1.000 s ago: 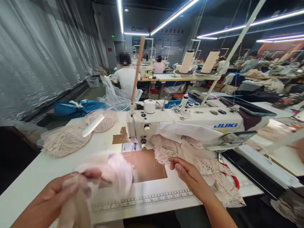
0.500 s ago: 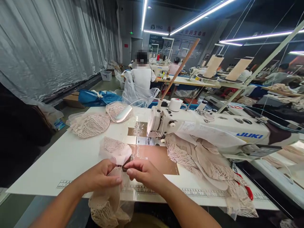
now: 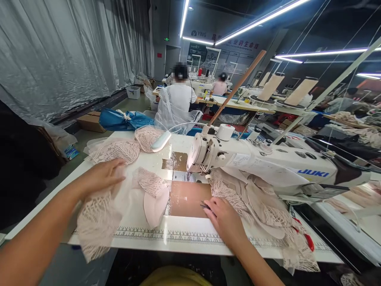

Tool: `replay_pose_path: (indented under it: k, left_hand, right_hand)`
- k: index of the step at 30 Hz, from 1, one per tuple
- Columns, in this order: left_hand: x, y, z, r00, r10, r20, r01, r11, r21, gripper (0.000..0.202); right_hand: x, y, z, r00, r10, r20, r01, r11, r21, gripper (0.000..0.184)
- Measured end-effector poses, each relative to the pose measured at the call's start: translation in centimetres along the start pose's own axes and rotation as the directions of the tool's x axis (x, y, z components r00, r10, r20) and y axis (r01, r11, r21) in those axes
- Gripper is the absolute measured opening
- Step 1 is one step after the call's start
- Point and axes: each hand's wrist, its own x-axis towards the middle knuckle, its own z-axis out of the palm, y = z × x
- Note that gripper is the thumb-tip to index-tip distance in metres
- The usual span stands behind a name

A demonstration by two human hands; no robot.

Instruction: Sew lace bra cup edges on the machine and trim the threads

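My left hand (image 3: 102,176) is over the left side of the table, its fingers closed on a beige lace piece (image 3: 97,226) that drapes down past the front edge. The hand is slightly blurred. My right hand (image 3: 224,220) rests near the brown plate, holding small dark thread snips (image 3: 204,205) whose tips point left. Between my hands, a lace cup piece with a smooth pink lower part (image 3: 156,204) lies in front of the sewing machine (image 3: 232,155). Neither hand touches it.
Lace cups (image 3: 114,151) lie at the table's back left beside a white lamp head (image 3: 161,142). A pile of beige lace (image 3: 262,198) sits right of the needle. A printed ruler (image 3: 184,237) runs along the front edge. A person in white (image 3: 180,97) sits ahead.
My hands have parted. The left has carried one lace piece leftward, while the right has moved right with the snips. The other lace piece now lies apart on the table.
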Motion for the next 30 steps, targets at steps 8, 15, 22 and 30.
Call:
replay_pose_path:
  k: [8,15,22,30]
  left_hand:
    - [-4.2,4.9,9.2,0.806,0.590,-0.046,-0.582,0.804,0.121,0.032]
    - [-5.8,10.5,12.1,0.812,0.564,-0.152,-0.583,0.770,-0.257,0.022]
    - [-8.3,13.5,13.9,0.966,0.258,-0.006,-0.098,0.345,-0.933,0.037]
    - [-8.6,14.4,14.7,0.881,0.431,0.195,0.216,0.000,-0.976,0.042]
  right_hand:
    - [-2.5,0.8,0.4,0.977,-0.134,-0.169,0.149,0.986,0.077,0.035]
    - [0.9,-7.7,-0.3,0.931,-0.236,0.278,-0.127,0.503,0.855,0.047]
    - [0.5,-8.8,-0.1,0.965,-0.147,0.219,-0.214,0.049,0.976,0.033]
    - [-2.0,-7.6,-2.5,0.927,-0.102,0.361,-0.375,-0.199,0.905,0.048]
